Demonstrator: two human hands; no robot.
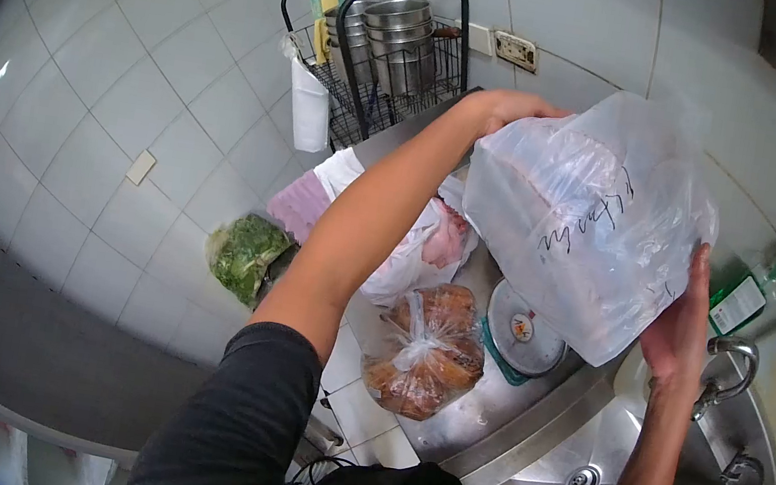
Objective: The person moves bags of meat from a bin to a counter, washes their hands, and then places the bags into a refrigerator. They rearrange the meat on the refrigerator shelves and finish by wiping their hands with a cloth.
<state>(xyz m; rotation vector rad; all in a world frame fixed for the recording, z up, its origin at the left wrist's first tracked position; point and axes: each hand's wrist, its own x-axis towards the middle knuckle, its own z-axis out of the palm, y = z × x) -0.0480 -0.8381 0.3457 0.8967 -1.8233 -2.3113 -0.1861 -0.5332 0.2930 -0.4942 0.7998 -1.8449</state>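
A large translucent plastic bag [550, 232] with black handwriting is held up in front of me, with something pale inside that I cannot make out. My left hand [516, 109] grips its upper left edge, the fingers partly hidden behind the plastic. At its lower right side, my right hand [681, 332] is closed on the bag. Under the bag, a round kitchen scale [525, 330] stands on the steel counter. Beside the scale lies a knotted clear bag of brown food [425, 353]. A white bag with pink meat [443, 241] sits behind that, partly covered by my left arm.
A steel sink [555, 468] with two taps [737, 360] lies at right. A green bottle [738, 303] stands by the wall. At the back, a black wire rack [395, 93] holds metal pots [403, 44]. Bagged leafy greens [245, 256] are at left.
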